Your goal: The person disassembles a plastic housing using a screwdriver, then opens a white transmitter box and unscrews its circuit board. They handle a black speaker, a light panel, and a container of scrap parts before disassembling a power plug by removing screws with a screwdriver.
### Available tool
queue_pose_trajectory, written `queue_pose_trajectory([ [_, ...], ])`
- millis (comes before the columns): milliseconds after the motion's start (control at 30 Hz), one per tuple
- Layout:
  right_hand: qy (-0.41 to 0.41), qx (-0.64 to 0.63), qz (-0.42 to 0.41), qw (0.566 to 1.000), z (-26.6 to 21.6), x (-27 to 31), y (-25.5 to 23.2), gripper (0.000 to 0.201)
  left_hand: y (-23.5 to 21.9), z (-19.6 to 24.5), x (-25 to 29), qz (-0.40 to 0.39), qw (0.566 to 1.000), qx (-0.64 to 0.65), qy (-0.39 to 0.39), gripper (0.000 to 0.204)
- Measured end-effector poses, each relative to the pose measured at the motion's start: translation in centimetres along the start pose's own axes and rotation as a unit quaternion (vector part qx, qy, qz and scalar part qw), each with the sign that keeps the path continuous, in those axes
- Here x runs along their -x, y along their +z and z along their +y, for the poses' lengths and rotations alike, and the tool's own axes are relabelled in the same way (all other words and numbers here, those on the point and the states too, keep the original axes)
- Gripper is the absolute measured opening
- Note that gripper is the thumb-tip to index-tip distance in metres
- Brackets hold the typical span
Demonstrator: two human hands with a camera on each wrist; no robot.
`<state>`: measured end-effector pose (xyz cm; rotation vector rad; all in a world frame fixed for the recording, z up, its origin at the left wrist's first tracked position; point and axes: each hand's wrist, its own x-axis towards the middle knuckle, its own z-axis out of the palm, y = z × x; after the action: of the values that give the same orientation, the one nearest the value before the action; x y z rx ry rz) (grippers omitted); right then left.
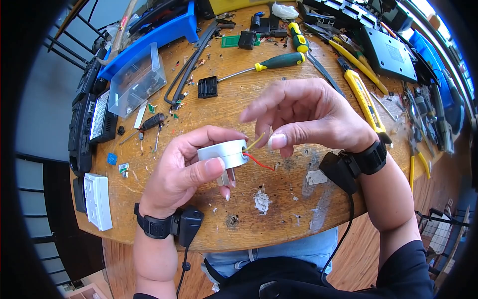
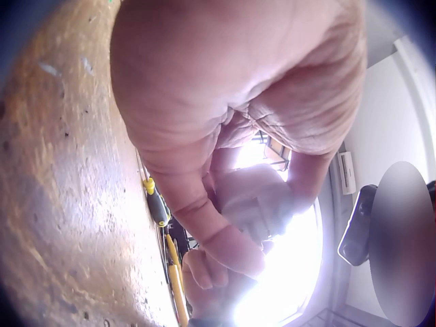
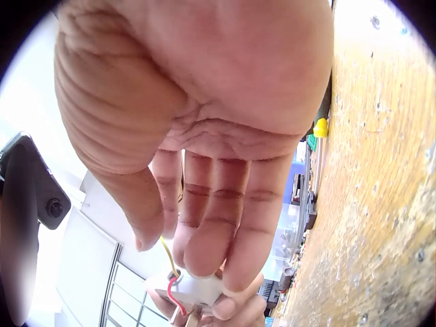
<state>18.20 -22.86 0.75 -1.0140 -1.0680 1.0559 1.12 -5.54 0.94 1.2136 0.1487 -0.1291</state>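
My left hand [image 1: 186,169] grips a small silver round device [image 1: 224,153] above the wooden table [image 1: 279,209], thumb across its front. A yellow wire [image 1: 255,142] and a red wire [image 1: 259,161] come out of its right end. My right hand [image 1: 298,117] pinches the yellow wire between thumb and fingers, right next to the device. In the right wrist view the device [image 3: 197,289] and the red wire [image 3: 170,287] show under the fingertips [image 3: 204,262]. The left wrist view shows mostly my left hand [image 2: 225,136], with the device washed out by glare.
A green-yellow screwdriver [image 1: 279,62], a yellow utility knife [image 1: 364,99], a black cable [image 1: 186,70], a clear plastic box [image 1: 135,79], a blue tray [image 1: 154,37] and several black parts lie at the table's far side. A white switch plate [image 1: 97,200] sits at the left edge.
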Motion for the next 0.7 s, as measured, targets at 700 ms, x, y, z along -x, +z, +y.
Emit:
queue_pose_trajectory([
  [700, 0.040, 0.207, 0.051, 0.976, -0.33, 0.08, 0.18, 0.032, -0.30, 0.15, -0.03, 0.039, 0.999, -0.024, -0.019, 0.067],
])
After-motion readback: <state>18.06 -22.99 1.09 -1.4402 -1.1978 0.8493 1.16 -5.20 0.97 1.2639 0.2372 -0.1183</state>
